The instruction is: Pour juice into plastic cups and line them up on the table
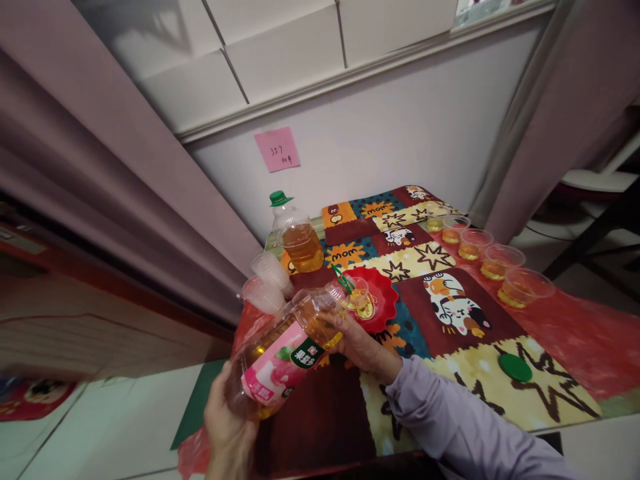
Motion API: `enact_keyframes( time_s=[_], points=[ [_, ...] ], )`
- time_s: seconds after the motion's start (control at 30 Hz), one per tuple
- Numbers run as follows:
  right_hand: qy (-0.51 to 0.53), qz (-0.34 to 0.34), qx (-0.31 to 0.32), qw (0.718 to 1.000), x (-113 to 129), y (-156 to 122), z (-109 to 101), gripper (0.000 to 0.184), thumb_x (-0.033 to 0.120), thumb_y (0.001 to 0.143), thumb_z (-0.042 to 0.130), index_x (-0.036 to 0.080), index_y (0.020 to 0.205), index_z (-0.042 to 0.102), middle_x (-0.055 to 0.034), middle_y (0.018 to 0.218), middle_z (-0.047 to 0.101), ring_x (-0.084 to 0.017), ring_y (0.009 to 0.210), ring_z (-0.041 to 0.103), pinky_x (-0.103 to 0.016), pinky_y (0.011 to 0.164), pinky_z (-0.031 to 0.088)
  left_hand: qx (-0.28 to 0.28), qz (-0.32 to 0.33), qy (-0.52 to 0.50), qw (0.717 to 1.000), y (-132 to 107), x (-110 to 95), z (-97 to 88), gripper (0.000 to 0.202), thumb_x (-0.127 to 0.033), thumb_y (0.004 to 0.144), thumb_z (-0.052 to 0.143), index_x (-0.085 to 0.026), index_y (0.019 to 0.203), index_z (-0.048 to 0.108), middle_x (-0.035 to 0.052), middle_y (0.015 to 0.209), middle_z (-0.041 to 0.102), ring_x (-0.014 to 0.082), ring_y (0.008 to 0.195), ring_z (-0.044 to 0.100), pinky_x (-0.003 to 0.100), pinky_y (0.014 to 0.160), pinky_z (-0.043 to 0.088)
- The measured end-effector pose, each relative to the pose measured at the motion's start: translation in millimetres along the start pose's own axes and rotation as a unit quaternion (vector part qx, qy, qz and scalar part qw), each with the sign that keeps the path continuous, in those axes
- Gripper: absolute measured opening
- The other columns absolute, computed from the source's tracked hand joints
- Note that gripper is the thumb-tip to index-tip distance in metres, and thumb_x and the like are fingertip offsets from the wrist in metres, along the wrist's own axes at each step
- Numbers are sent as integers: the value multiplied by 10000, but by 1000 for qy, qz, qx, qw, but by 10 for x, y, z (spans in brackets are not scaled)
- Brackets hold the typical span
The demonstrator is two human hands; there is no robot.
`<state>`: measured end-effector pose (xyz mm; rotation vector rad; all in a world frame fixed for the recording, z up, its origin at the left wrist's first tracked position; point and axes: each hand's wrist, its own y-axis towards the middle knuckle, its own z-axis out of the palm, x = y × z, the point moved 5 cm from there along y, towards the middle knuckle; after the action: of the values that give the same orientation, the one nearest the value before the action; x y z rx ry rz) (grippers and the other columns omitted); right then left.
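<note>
A large clear juice bottle (280, 367) with a pink label and yellow liquid lies tilted in my two hands, its neck pointing away to the right. My left hand (227, 417) is wrapped around the bottle's base. My right hand (363, 343) grips it near the shoulder. The bottle's mouth, with a green ring, is right at a small clear plastic cup (359, 293) holding some yellow liquid. That cup sits on a red scalloped plate (387, 310). A loose green cap (515, 367) lies on the patterned mat (470, 300) to the right.
Behind the bottle stands a jug (303, 247) of amber liquid with a green top. Stacked clear cups (265, 293) rest at the left. Several cups of yellow liquid, including the nearest cup (523, 288), line the right side. A wall (360, 147) and a curtain (150, 167) border the table.
</note>
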<state>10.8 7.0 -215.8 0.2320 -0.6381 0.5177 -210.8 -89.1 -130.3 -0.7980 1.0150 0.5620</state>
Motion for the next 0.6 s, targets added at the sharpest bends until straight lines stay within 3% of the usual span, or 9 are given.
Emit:
enact_keyframes(
  time_s=[0.13, 0.23, 0.33, 0.43, 0.5, 0.6],
  points=[
    [-17, -7, -10, 1000, 27, -21, 22, 945, 649, 880, 949, 361, 1668, 514, -135, 1601, 708, -362, 1263, 806, -506, 894, 742, -2, 8, -2, 1000, 113, 96, -97, 195, -367, 784, 850, -251, 941, 852, 26, 986, 879, 253, 867, 792, 366, 802, 641],
    [-27, -27, -13, 999, 55, -35, 56, 1099, 657, 838, 988, 375, 1733, 415, -144, 1672, 658, -392, 1399, 753, -567, 1048, 703, 3, 16, -7, 1000, 192, 190, -182, 228, -365, 762, 867, -255, 960, 847, 15, 984, 879, 247, 863, 793, 354, 806, 645],
    [-81, -59, -22, 995, 118, -51, 78, 1144, 657, 828, 1006, 339, 1745, 400, -151, 1736, 606, -387, 1590, 623, -592, 1329, 507, 14, 21, -6, 1000, 237, 319, -246, 282, -405, 746, 878, -252, 980, 841, 19, 1013, 884, 263, 921, 805, 366, 844, 653],
    [-142, -70, -14, 987, 184, -70, 117, 1182, 705, 815, 1000, 290, 1746, 403, -174, 1802, 521, -396, 1697, 499, -590, 1426, 363, 4, 25, -2, 1000, 279, 401, -329, 332, -455, 731, 884, -255, 990, 834, 18, 1000, 877, 286, 1012, 811, 389, 925, 650],
    [-169, -69, -4, 983, 215, -82, 162, 1204, 738, 802, 998, 269, 1738, 403, -195, 1833, 463, -412, 1721, 458, -602, 1433, 347, 23, 32, 12, 999, 318, 354, -369, 423, -490, 712, 896, -238, 1048, 845, 58, 1114, 887, 337, 1180, 800, 428, 1028, 638],
    [-193, -59, 11, 979, 224, -96, 276, 1175, 754, 792, 1005, 273, 1695, 428, -209, 1816, 475, -424, 1693, 495, -628, 1421, 365, 109, 105, 97, 984, 344, 59, -360, 616, -577, 766, 923, -219, 1260, 835, 130, 1430, 831, 406, 1438, 710, 521, 1213, 570]
  ],
)
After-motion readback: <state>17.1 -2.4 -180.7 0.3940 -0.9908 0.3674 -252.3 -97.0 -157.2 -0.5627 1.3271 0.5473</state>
